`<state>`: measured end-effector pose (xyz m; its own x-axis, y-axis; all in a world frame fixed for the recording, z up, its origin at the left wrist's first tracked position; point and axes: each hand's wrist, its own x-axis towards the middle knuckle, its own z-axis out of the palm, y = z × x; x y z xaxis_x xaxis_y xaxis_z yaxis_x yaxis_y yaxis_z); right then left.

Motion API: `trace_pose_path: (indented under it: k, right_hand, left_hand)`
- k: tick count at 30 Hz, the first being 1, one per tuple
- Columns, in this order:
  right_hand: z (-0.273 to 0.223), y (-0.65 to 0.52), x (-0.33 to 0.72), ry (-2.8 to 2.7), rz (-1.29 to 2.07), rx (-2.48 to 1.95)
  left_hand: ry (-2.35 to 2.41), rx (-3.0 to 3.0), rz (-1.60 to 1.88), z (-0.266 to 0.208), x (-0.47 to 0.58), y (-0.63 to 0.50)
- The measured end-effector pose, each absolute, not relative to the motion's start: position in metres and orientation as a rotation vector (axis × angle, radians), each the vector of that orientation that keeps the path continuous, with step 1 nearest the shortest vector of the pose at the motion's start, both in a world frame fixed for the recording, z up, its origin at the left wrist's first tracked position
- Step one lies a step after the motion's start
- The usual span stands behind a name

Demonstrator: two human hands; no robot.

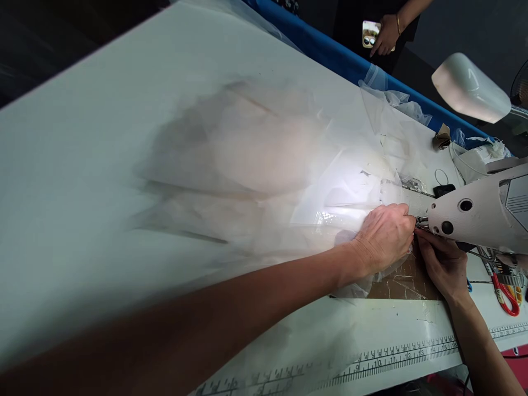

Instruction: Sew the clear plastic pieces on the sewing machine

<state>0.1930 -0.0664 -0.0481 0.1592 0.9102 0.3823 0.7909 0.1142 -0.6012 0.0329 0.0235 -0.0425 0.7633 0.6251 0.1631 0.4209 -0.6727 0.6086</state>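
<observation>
2 bare hands going here, the left hand and the right hand, both tucked in close to the needle end of a white sewing machine. The see-through cloth lies loose and layered across the white desk, left of the machine, and runs in under the left hand. Left grip: fingers curled down on the cloth, but the thumb's hidden, so I can't tell if it's actually pinching. Right grip: fingers reach in by the needle, tips too hidden to say whether they're clamped on anything.

There's a brown patch on the desk just below the hands, plus a ruler strip along the front edge, 9 to 13 readable. Red-handled scissors sit off to the right. A white lamp hangs near the back, where a blue cover runs along the edge. Past that, another person's hand holds a phone.
</observation>
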Motion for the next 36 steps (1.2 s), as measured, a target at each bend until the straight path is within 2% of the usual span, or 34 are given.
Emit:
trace_pose_path:
  k: [13,27,32,36]
  right_hand:
    - [-0.050,-0.064,0.201,-1.480,0.390,-1.792]
    - [-0.055,-0.066,0.208,-1.572,0.293,-1.839]
    - [-0.036,-0.096,0.232,-1.797,0.059,-1.793]
    - [-0.024,-0.126,0.258,-1.767,-0.133,-1.798]
  left_hand:
    - [0.791,2.406,0.499,-0.046,0.035,0.023]
    - [0.814,2.402,0.526,-0.049,0.037,0.022]
    - [0.659,2.626,0.302,-0.019,0.028,0.019]
    - [0.791,2.515,0.244,0.025,0.017,0.018]
